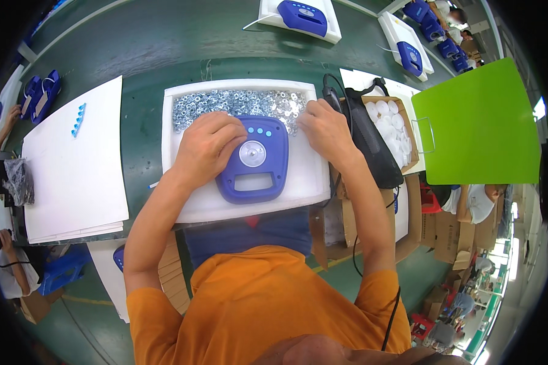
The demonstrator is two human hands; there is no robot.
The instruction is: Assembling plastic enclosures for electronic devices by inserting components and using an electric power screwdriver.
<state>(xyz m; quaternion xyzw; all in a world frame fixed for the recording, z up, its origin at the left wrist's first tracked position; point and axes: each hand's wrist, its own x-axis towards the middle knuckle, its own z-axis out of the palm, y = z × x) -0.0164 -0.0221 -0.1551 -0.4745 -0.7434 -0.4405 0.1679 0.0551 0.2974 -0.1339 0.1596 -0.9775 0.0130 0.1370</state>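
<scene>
A blue plastic housing point(254, 180) lies on a white foam tray point(310, 182) in front of me. It has a row of light-blue buttons, a clear round dial point(252, 154) and a rectangular opening. At its upper left corner, beside the buttons, my left hand point(209, 146) is closed with curled fingers; whatever they pinch is hidden. My right hand point(327, 131) is closed at the tray's right edge, beside small silver parts point(288, 104), and anything between its fingertips is too small to name. Many small metal nuts point(207, 104) fill the tray's far side.
White boards point(73, 176) with a light-blue strip point(78, 120) lie at left. On the right are a black bag point(374, 143), a carton of white round parts point(393, 131) and a green panel point(478, 125). More blue housings point(304, 17) rest across the table; other people work nearby.
</scene>
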